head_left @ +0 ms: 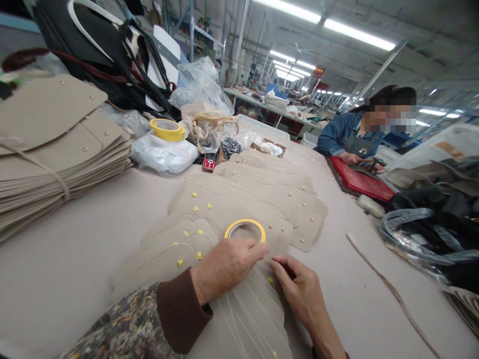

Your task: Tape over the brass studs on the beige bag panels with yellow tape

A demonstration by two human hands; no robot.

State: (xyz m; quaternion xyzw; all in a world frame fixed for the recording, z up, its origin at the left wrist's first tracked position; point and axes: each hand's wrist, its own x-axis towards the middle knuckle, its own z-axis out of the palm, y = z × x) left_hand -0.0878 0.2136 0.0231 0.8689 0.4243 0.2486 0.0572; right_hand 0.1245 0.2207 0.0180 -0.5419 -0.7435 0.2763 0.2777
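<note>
My left hand (228, 267) is closed on a roll of yellow tape (245, 223), which stands up beyond its knuckles. Close to its right, my right hand (299, 284) has thumb and index finger pinched together near the edge of the panels; what they pinch, if anything, is too small to make out. Under both hands lie overlapping beige panels (239, 199) with rounded corners. Small yellow tape pieces (180, 263) sit on several of them, and metal studs (283, 230) show on others.
A tied stack of beige panels (48, 144) stands at left. Behind are a second yellow tape roll (167, 129), plastic bags (164, 154) and black bags (97, 50). At right lie a beige strip (389, 289) and black items (430, 224); a person (359, 134) works over a red board (359, 179).
</note>
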